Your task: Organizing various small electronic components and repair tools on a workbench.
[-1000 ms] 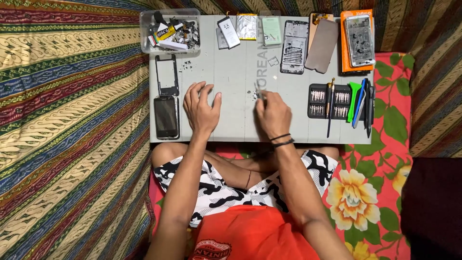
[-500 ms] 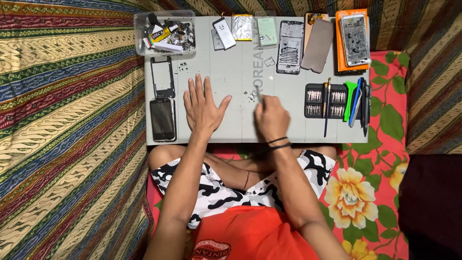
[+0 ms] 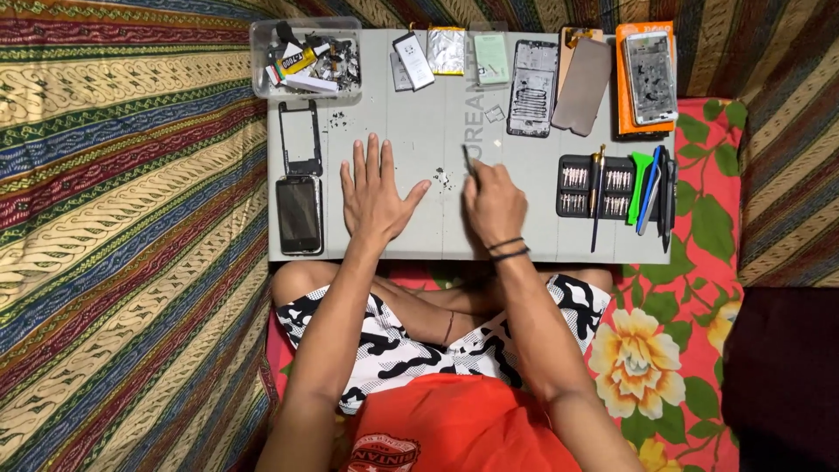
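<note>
**Tweezers held over the grey counter**

Tweezers (image 3: pixel 469 161), thin and dark, stick up from the right hand (image 3: pixel 494 205), whose fingers are clenched around them just right of a scatter of tiny parts (image 3: pixel 442 179). The left hand (image 3: pixel 374 197) lies flat on the counter (image 3: pixel 419 232) left of that scatter, fingers released and spread. Farther left lies a dark phone (image 3: pixel 299 214); beyond the scatter, a clear plastic box (image 3: pixel 306 58).

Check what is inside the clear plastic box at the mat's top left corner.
The clear plastic box holds a jumble of small dark and metallic parts, a yellow tube and a white strip. Whatever lies beneath that pile is covered.
</note>
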